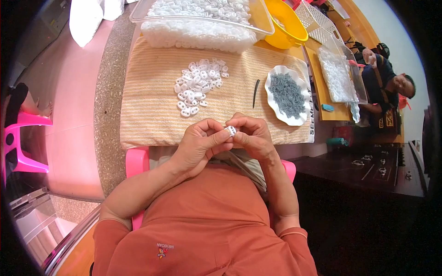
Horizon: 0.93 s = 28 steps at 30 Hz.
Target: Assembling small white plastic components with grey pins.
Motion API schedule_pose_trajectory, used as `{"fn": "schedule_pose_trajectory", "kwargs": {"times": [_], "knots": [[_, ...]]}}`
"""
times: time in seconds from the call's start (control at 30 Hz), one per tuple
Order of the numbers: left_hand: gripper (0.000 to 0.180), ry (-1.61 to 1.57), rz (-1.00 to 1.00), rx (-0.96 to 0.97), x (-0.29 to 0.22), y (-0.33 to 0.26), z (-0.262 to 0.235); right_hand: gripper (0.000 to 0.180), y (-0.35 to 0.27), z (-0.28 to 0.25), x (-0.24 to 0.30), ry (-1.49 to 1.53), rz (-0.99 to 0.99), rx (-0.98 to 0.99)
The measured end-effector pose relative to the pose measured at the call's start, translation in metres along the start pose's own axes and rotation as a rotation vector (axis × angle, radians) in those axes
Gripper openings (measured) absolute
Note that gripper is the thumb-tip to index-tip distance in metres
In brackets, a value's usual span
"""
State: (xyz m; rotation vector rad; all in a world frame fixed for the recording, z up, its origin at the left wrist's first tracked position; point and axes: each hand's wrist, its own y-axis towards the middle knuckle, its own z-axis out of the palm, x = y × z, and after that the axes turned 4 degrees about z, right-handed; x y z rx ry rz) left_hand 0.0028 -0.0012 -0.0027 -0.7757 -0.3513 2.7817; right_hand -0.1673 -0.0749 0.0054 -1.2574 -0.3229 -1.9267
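Note:
Between the fingertips of both hands, just off the table's near edge, is a small white plastic piece [231, 130] with dark holes. My left hand [206, 139] pinches it from the left, thumb on top. From the other side my right hand [252, 134] closes its thumb and forefinger on the same piece. Beyond them a loose pile of similar white oval pieces [199, 85] lies on the striped cloth [152, 101]. Right of the pile are a thin black stick-like tool [256, 94] and a white scalloped dish [271, 103] filled with small grey parts [287, 94].
A clear bin [202, 19] heaped with white pieces stands at the far edge, beside a yellow basin [297, 37]. At the right, another person [384, 83] sits by a second clear bin [359, 94]. A pink stool [27, 142] stands at left.

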Motion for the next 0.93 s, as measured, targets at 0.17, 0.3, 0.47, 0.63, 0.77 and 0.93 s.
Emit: {"fn": "schedule_pose_trajectory", "kwargs": {"times": [0.17,0.3,0.47,0.63,0.77,0.93], "knots": [[0.009,-0.004,0.002,0.018,0.001,-0.001,0.000,0.027,0.000,-0.002,-0.001,-0.083,-0.036,0.035],[0.008,0.017,0.010,0.019,0.001,-0.001,0.001,0.027,-0.001,0.003,0.001,-0.079,-0.058,0.045],[0.009,0.083,0.053,0.055,0.004,0.000,-0.002,0.026,-0.001,0.001,0.001,-0.112,-0.075,0.113],[0.010,0.121,0.062,0.047,0.003,0.002,-0.001,0.025,-0.001,-0.003,0.000,-0.111,-0.030,0.080],[0.011,0.136,0.029,0.049,0.001,0.003,-0.001,0.026,-0.001,-0.007,0.002,-0.078,0.061,0.067],[0.009,0.166,-0.003,0.011,-0.003,0.001,0.003,0.017,0.003,-0.012,-0.002,-0.126,0.038,0.069]]}}
